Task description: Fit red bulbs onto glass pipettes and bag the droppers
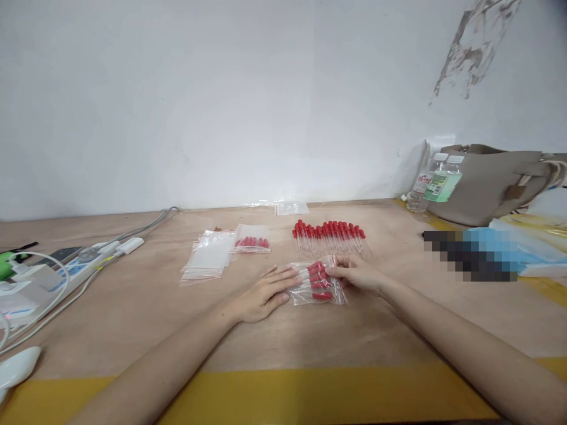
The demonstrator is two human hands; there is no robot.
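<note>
A clear zip bag (305, 298) lies on the table between my hands, holding several red-capped droppers (322, 295) with their thin clear stems pointing left. My left hand (264, 293) rests flat, its fingers stretched out and fingertips on the bag's left end. At the bag's right edge, by the red zip line, my right hand (352, 273) pinches the plastic between thumb and fingers. Beyond them, a row of loose red-bulbed droppers (330, 230) lies side by side, bulbs toward the wall. To the left are a filled zip bag (252, 239) and a stack of flat zip bags (208, 254).
Another flat bag (292, 208) lies near the wall. At the left are a power strip (80, 268) with chargers and cables, plus a white object (20, 366). Two bottles (436, 183), a grey handbag (487, 183) and blue material (531, 251) occupy the right.
</note>
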